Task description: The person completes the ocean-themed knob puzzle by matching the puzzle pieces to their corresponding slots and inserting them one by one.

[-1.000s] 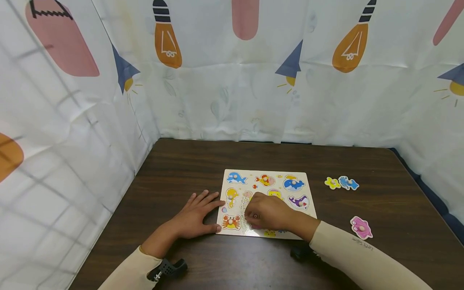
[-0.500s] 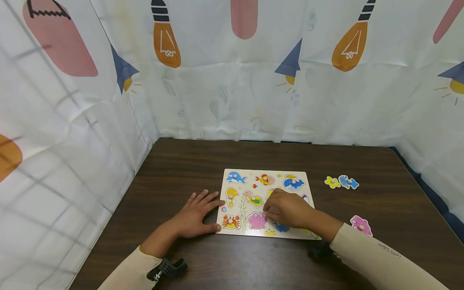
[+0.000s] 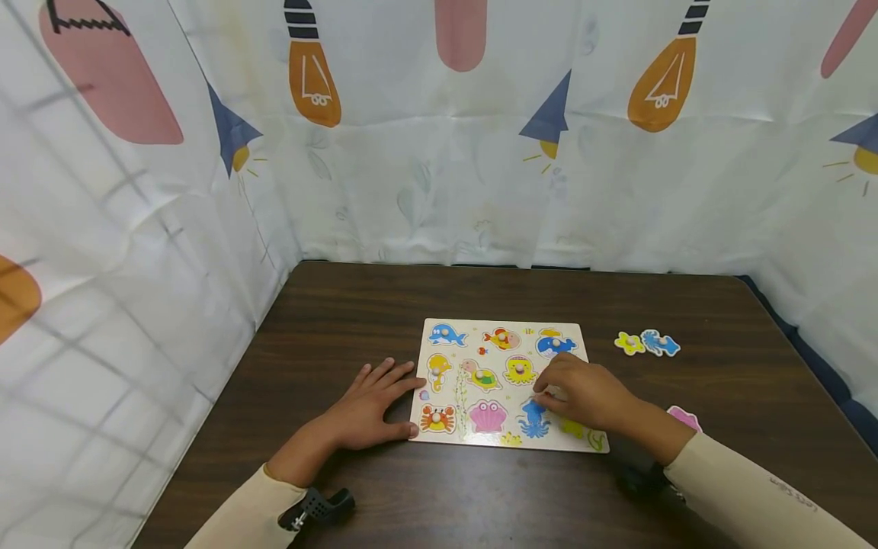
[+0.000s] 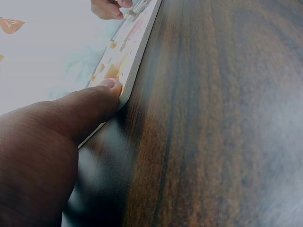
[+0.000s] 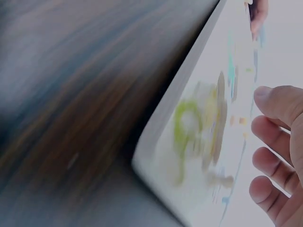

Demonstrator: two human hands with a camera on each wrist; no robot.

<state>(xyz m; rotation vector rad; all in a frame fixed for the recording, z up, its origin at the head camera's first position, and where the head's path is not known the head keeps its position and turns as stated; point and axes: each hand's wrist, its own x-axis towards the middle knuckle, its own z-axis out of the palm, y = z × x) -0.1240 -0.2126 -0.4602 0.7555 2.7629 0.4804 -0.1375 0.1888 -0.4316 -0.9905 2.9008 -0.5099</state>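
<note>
A wooden sea-animal peg puzzle board (image 3: 449, 438) lies on the table. My left hand (image 3: 366, 408) rests flat with fingers spread, its thumb and a fingertip touching the board's left edge; in the left wrist view the thumb (image 4: 97, 101) presses on the board's corner. My right hand (image 3: 583, 393) hovers over the board's right side, fingers loosely bent and holding nothing, as the right wrist view also shows. Several knobbed pieces sit in the board, among them a crab (image 3: 437, 418) and a yellow octopus (image 3: 520, 370). A pink shell picture (image 3: 488, 417) and a blue squid picture (image 3: 533, 419) show without knobs.
Right of the board lie a loose yellow starfish piece (image 3: 629, 344) and a blue squid piece (image 3: 661, 343), side by side. A pink piece (image 3: 686, 417) is partly hidden behind the right forearm. A printed curtain (image 3: 425, 191) hangs behind the dark wooden table (image 3: 357, 305).
My right hand has moved right across the board, uncovering the turtle, yellow octopus, pink shell picture and blue squid picture. My left hand has stayed in place.
</note>
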